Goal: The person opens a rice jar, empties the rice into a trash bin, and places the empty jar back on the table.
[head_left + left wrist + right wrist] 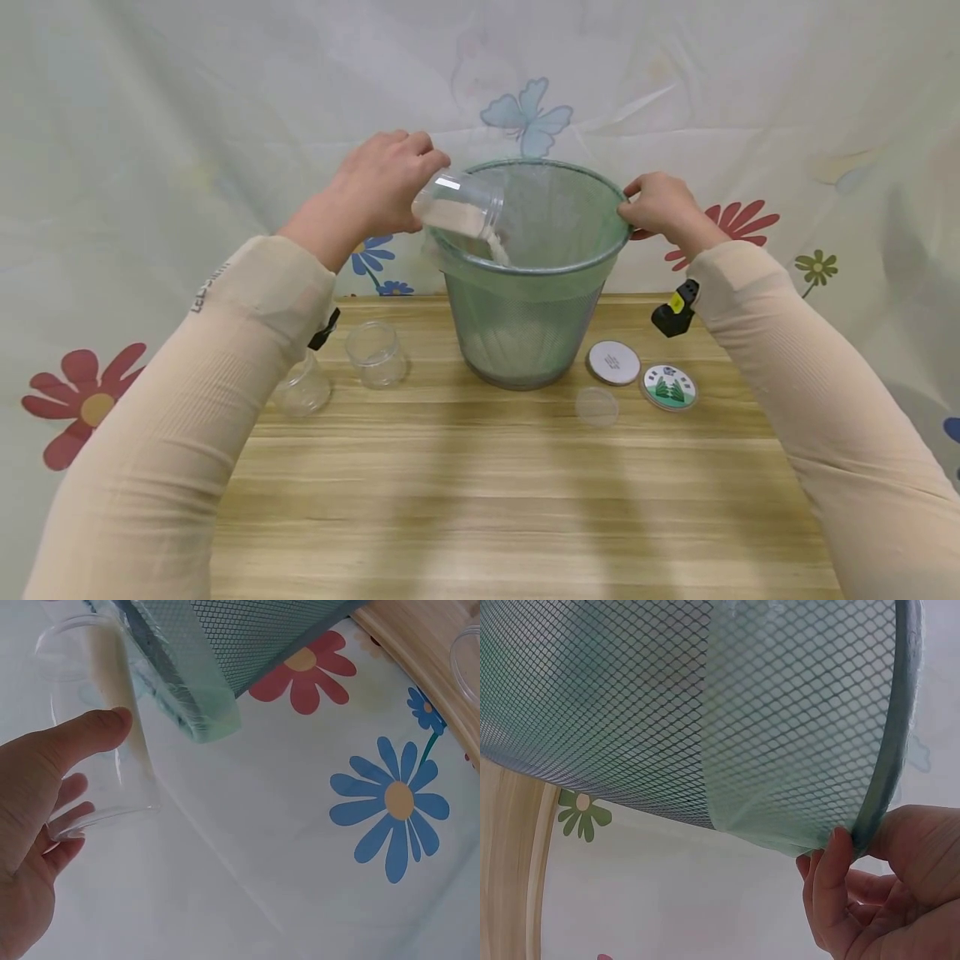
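My left hand (392,179) grips a clear plastic jar (459,204), tipped on its side over the left rim of a mesh wastebasket (525,325). Pale powder or grain slides out of the jar's mouth into the basket; its exact kind cannot be made out. In the left wrist view the thumb lies along the jar (112,772) and other fingers curl round its far side. A thin green bag (780,735) lines the basket and folds over its rim. My right hand (663,207) pinches that rim and bag edge at the right.
Two clear jars (377,354) stand on the wooden table (510,508) left of the basket. To its right lie a white round lid (613,362), a green-patterned lid (669,387) and a clear disc (597,407). A flowered curtain (300,83) hangs behind.
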Action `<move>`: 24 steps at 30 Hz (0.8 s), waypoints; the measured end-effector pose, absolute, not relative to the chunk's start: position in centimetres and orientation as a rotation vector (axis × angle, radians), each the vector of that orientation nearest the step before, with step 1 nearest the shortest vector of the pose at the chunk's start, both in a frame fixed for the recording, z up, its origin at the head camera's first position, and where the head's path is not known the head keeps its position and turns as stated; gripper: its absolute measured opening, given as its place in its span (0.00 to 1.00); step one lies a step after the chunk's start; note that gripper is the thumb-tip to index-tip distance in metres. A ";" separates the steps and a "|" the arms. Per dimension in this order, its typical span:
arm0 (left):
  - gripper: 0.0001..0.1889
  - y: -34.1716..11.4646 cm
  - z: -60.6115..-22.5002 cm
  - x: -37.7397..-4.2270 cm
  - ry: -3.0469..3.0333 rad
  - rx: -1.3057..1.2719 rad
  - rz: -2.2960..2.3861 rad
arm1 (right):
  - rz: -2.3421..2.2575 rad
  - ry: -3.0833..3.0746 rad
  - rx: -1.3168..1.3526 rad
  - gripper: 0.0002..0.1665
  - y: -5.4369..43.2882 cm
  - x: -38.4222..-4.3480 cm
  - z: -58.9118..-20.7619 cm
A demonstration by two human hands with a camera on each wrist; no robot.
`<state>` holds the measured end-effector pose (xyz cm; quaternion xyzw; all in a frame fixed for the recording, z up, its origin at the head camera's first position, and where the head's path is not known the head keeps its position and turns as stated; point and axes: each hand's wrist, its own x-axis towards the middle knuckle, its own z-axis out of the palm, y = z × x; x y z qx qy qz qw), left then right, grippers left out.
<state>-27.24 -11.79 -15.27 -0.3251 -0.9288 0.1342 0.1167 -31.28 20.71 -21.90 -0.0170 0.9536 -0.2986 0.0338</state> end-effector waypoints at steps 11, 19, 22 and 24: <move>0.36 -11.5 -15.1 -27.0 -2.696 -0.949 0.444 | -0.913 2.941 -0.067 0.29 20.7 -31.4 -22.0; 0.36 -11.2 -15.1 -27.0 -2.679 -0.958 0.499 | -0.898 2.954 -0.075 0.30 20.8 -31.4 -22.1; 0.36 -11.1 -15.0 -27.0 -2.658 -0.973 0.513 | -0.907 2.953 -0.075 0.30 20.8 -31.4 -22.1; 0.35 -11.1 -15.0 -27.1 -2.639 -0.985 0.530 | -0.915 2.951 -0.076 0.30 20.8 -31.4 -22.1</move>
